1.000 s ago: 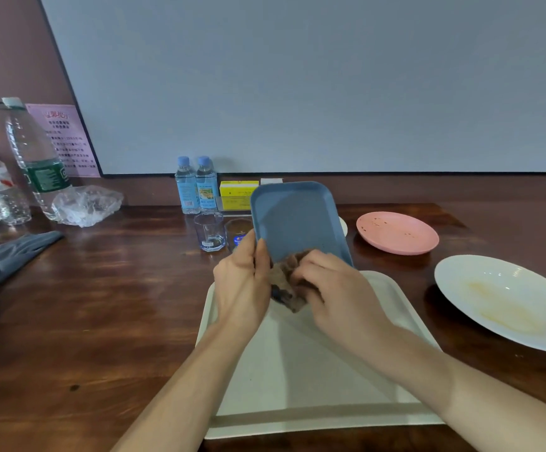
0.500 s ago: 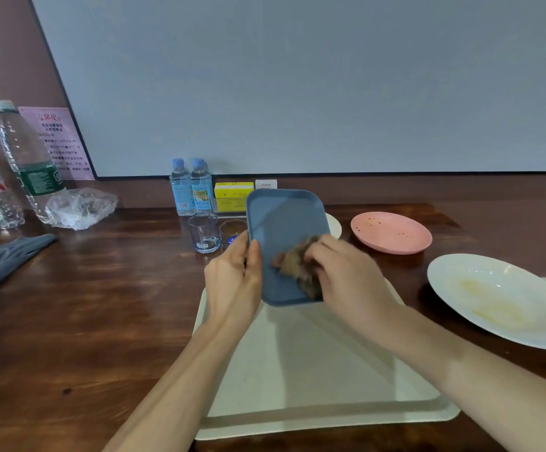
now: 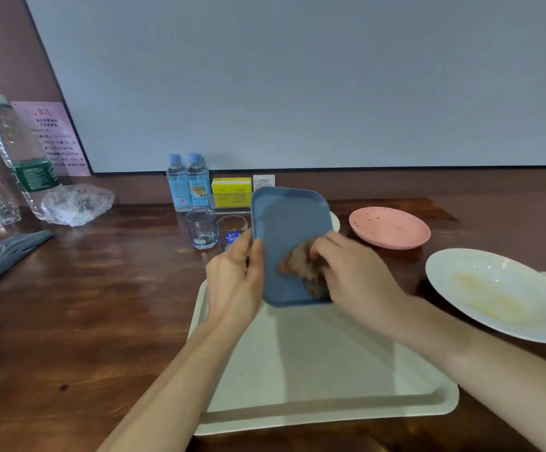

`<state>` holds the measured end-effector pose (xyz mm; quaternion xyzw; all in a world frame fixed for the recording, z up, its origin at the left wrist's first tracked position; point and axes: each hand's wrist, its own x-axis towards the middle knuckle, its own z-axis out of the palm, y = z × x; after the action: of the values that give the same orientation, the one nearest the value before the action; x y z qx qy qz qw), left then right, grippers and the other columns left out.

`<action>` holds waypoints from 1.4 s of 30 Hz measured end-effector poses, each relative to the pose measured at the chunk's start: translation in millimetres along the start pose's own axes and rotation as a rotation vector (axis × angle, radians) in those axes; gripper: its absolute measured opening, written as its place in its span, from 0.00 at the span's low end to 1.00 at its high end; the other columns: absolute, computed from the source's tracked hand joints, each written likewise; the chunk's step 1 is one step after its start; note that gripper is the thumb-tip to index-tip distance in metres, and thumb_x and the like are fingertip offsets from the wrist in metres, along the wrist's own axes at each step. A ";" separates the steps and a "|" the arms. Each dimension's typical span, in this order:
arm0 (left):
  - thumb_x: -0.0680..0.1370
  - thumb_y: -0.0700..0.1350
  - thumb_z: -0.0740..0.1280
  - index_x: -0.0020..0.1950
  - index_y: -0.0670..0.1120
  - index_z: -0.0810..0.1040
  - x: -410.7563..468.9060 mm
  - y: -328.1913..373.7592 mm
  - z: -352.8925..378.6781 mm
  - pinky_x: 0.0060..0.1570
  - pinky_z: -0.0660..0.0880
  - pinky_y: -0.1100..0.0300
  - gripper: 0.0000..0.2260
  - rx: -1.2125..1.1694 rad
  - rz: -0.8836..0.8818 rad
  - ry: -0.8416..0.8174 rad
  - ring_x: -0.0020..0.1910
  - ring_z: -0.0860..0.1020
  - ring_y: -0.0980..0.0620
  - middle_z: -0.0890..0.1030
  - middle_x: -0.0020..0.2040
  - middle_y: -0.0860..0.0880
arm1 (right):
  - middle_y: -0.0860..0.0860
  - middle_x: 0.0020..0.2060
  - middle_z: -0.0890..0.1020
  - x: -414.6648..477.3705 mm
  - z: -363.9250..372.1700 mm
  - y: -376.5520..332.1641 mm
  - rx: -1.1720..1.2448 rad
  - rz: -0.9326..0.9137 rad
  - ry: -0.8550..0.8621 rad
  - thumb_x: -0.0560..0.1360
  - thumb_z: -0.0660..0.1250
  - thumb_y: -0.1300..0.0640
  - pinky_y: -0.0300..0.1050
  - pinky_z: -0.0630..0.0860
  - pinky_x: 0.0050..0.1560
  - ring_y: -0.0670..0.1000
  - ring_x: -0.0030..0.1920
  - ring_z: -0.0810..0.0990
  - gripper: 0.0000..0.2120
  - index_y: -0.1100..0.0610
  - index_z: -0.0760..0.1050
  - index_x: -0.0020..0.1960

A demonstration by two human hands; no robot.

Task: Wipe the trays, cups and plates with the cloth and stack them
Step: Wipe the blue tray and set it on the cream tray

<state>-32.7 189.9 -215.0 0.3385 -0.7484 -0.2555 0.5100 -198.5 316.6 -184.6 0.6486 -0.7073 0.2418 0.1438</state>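
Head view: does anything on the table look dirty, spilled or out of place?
The pink plate has dark crumbs on it, and the white plate carries a yellowish smear across its middle. Both lie on the table at the right, not yet wiped.

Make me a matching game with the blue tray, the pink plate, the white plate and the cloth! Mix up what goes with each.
1. blue tray
2. pink plate
3. white plate
4. cloth

A. yellowish smear on it
B. gripped by the right hand
C. dark crumbs on it
D. held up by the left hand

Pairs: 1-D, 2-C, 3-A, 4-B
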 end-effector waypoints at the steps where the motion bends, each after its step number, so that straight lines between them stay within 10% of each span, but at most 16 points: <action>1: 0.83 0.53 0.59 0.60 0.48 0.84 1.0 -0.9 -1.0 0.40 0.76 0.48 0.16 0.003 0.001 0.014 0.37 0.79 0.42 0.82 0.34 0.48 | 0.48 0.48 0.78 -11.3 -1.1 -8.1 0.028 -0.011 -0.034 0.74 0.67 0.66 0.49 0.73 0.42 0.54 0.46 0.78 0.08 0.53 0.75 0.48; 5: 0.86 0.48 0.62 0.55 0.49 0.82 -3.0 0.4 3.3 0.36 0.68 0.53 0.09 0.013 -0.020 -0.008 0.33 0.75 0.51 0.78 0.31 0.54 | 0.44 0.47 0.79 -22.1 -4.0 -27.3 0.164 0.036 -0.073 0.75 0.69 0.64 0.32 0.68 0.43 0.46 0.43 0.71 0.09 0.50 0.80 0.50; 13: 0.84 0.51 0.65 0.48 0.47 0.80 4.5 -8.4 1.7 0.46 0.79 0.41 0.11 -0.338 -0.192 0.002 0.39 0.77 0.49 0.83 0.38 0.43 | 0.43 0.46 0.83 21.2 17.9 -68.4 0.487 0.105 0.055 0.74 0.70 0.65 0.49 0.78 0.52 0.47 0.48 0.81 0.11 0.51 0.83 0.51; 23: 0.84 0.60 0.66 0.45 0.49 0.82 -4.6 12.6 1.0 0.40 0.73 0.53 0.17 -0.318 -0.151 -0.069 0.36 0.74 0.57 0.80 0.36 0.49 | 0.44 0.47 0.86 46.8 16.1 -48.9 0.821 0.280 0.166 0.78 0.66 0.72 0.28 0.75 0.51 0.40 0.50 0.83 0.15 0.53 0.80 0.53; 26: 0.81 0.50 0.71 0.55 0.56 0.82 -5.0 9.7 6.2 0.39 0.74 0.55 0.04 -0.256 -0.119 -0.146 0.33 0.73 0.55 0.78 0.35 0.47 | 0.43 0.48 0.86 65.4 9.8 -41.6 0.858 0.330 0.207 0.78 0.68 0.70 0.29 0.76 0.50 0.39 0.50 0.85 0.14 0.51 0.80 0.52; 29: 0.79 0.51 0.66 0.66 0.66 0.77 -5.7 2.1 11.4 0.50 0.83 0.45 0.16 -0.223 -0.089 -0.218 0.42 0.82 0.47 0.84 0.43 0.49 | 0.45 0.45 0.87 87.1 0.1 -36.0 0.934 0.362 0.257 0.78 0.74 0.63 0.32 0.79 0.40 0.41 0.44 0.86 0.06 0.55 0.81 0.52; 42: 0.82 0.51 0.62 0.71 0.57 0.81 -8.6 5.4 5.7 0.46 0.81 0.47 0.18 -0.179 -0.069 -0.090 0.41 0.81 0.55 0.84 0.40 0.57 | 0.48 0.51 0.84 105.8 5.2 -19.4 0.302 0.014 0.303 0.80 0.67 0.62 0.40 0.72 0.52 0.48 0.52 0.81 0.09 0.54 0.83 0.56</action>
<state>-37.3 200.2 -218.2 0.3054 -0.7327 -0.3537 0.4948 -191.2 223.3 -131.3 0.6140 -0.6378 0.4408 0.1479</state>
